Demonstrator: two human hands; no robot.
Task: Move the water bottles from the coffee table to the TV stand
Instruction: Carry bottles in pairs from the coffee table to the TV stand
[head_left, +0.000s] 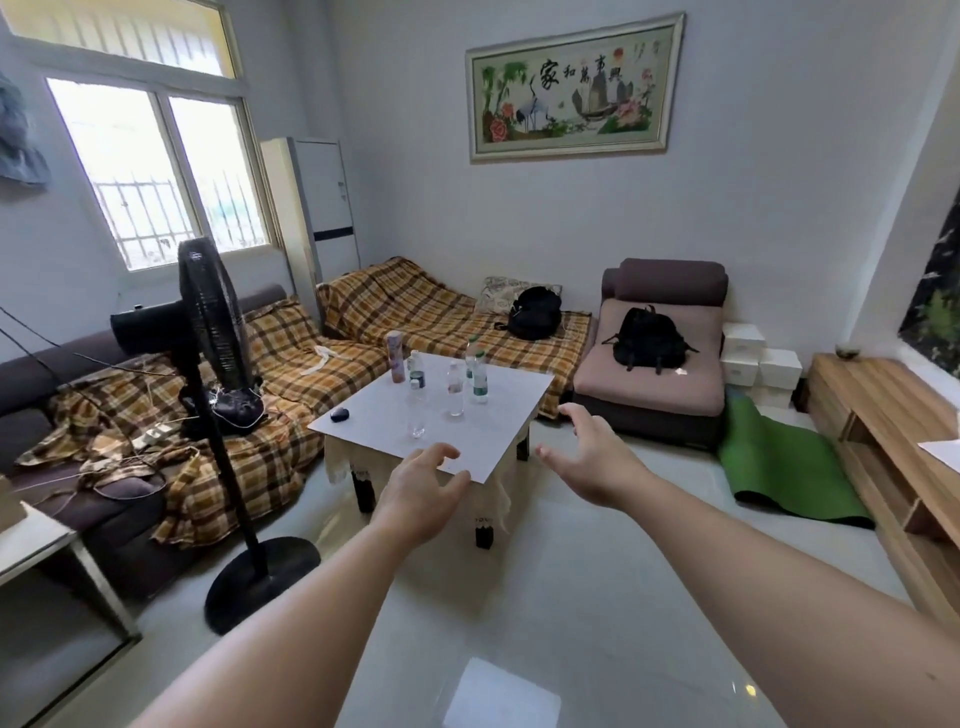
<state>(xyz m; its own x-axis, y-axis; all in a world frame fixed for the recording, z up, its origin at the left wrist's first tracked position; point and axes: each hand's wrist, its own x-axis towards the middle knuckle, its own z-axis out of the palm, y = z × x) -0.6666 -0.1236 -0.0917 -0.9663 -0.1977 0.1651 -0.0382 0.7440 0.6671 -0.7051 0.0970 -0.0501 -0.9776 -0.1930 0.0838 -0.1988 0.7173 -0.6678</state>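
Several clear water bottles stand upright on the white coffee table ahead of me: one nearest, one in the middle, a green-labelled one behind it and another at the back left. A pink tumbler stands at the far left corner. My left hand is stretched out over the table's near corner, fingers apart, holding nothing. My right hand reaches forward to the right of the table, also open. The wooden TV stand runs along the right wall.
A black standing fan stands left of the table, in front of a plaid-covered sofa. A small dark object lies on the table. A pink chair with a black backpack, white boxes and a green mat lie between table and stand.
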